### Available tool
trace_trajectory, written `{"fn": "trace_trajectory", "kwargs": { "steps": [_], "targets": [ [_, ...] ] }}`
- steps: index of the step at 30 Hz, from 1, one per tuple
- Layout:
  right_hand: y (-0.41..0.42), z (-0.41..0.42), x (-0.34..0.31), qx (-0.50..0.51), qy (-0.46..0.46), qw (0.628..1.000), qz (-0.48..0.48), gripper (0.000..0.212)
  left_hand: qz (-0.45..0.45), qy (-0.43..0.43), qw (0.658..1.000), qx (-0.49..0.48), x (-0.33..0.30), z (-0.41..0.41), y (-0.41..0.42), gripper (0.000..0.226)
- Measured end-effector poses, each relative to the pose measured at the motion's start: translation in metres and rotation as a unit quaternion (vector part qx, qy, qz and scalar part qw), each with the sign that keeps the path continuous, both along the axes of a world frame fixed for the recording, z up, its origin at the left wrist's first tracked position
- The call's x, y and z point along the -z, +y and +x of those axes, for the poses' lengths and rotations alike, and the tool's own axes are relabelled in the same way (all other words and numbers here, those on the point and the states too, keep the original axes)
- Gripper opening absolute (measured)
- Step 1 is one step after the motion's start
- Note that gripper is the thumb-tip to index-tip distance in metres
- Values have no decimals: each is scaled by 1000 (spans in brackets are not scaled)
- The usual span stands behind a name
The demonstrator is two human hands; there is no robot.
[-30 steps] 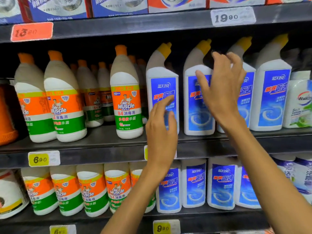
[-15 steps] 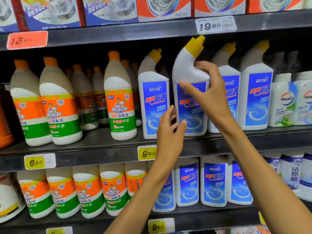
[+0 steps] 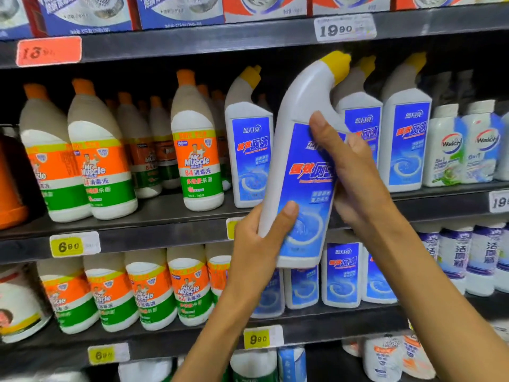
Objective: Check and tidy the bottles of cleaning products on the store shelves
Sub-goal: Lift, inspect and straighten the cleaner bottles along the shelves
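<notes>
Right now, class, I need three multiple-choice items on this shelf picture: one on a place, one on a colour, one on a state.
1. Where is the lifted bottle?
A. standing on the middle shelf
B. held in front of the middle shelf
C. lying on the bottom shelf

2. What colour is its cap?
A. yellow
B. orange
C. green

3. How is it held?
A. by the right hand alone
B. by the left hand alone
C. by both hands, tilted

Answers:
1 B, its base hangs below the shelf edge, in the air.
2 A, the angled cap is yellow.
3 C, the left hand grips its lower part, the right hand its upper body, and its top leans right.
</notes>
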State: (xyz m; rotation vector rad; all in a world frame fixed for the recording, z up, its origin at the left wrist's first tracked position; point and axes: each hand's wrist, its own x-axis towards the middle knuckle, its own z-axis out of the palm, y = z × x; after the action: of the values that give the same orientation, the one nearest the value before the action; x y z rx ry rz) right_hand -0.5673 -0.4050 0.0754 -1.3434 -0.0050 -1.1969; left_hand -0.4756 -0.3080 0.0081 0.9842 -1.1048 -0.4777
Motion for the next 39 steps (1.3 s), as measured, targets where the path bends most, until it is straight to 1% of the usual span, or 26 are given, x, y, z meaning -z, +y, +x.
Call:
{"fn": "trace_trajectory", "kwargs": {
  "steps": [2,3,4,5,6,7,9,11,13,15,16,18,20,22,24,26,27,28,30,31,32,34,35,36,37,39],
  "targets": [
    [3,-5,5,-73,15,997,15,27,24,40,998,33,10,-2,14,35],
    [3,-6,6,-119,12,992,38,30,47,57,995,61,15,-2,19,36],
    [2,-6,7,-158,10,985,67,33,69,71,991,92,20,-2,24,38],
    [3,-5,8,-185,12,978,93,43,89,85,985,120,26,-3,27,36],
    [2,-4,9,-204,19,972,113,55,104,98,979,142,31,-5,29,33],
    [2,-2,11,-212,27,969,121,59,111,109,976,154,36,-6,31,31],
    [4,0,17,-202,40,971,120,44,109,120,973,162,45,-7,33,33],
    [8,-2,23,-167,42,978,118,30,114,95,978,144,48,-3,35,40],
    [14,-5,26,-113,38,987,108,24,131,56,985,102,51,0,35,51],
    [20,-5,29,-47,41,994,85,16,148,41,984,93,57,-4,32,52],
    [21,-6,31,-26,47,995,87,13,148,54,982,100,61,-9,31,48],
    [19,-9,30,-27,52,992,112,11,148,120,976,105,66,-20,28,40],
    [12,-17,30,-78,38,987,139,16,161,208,955,139,68,-27,22,46],
    [3,-26,32,-129,36,979,151,25,182,284,909,244,64,-33,21,52],
    [-6,-30,39,-174,43,969,168,35,197,304,863,351,64,-42,18,51],
    [-15,-32,46,-204,40,962,176,38,193,300,854,379,68,-53,16,48],
    [-20,-34,48,-205,43,963,171,37,199,292,860,368,72,-57,13,50],
    [-25,-36,49,-196,50,966,164,34,202,276,876,341,74,-60,11,53],
    [-34,-44,48,-161,71,974,145,27,179,275,908,259,73,-56,7,48],
    [-39,-50,47,-133,79,980,126,22,162,264,918,248,70,-55,6,49],
    [-44,-55,48,-96,82,987,101,19,156,237,929,238,66,-56,4,55],
    [-51,-64,48,-40,85,993,64,20,171,140,961,163,63,-66,-4,60],
    [-54,-68,48,-38,88,993,62,19,173,113,972,116,63,-74,-11,60],
    [-58,-71,49,-55,88,992,71,20,161,114,978,74,65,-84,-16,56],
    [-62,-74,49,-90,81,988,91,22,145,131,979,57,67,-92,-22,52],
    [-72,-80,49,-176,56,972,145,25,129,189,969,92,69,-104,-29,42]
  ]
}}
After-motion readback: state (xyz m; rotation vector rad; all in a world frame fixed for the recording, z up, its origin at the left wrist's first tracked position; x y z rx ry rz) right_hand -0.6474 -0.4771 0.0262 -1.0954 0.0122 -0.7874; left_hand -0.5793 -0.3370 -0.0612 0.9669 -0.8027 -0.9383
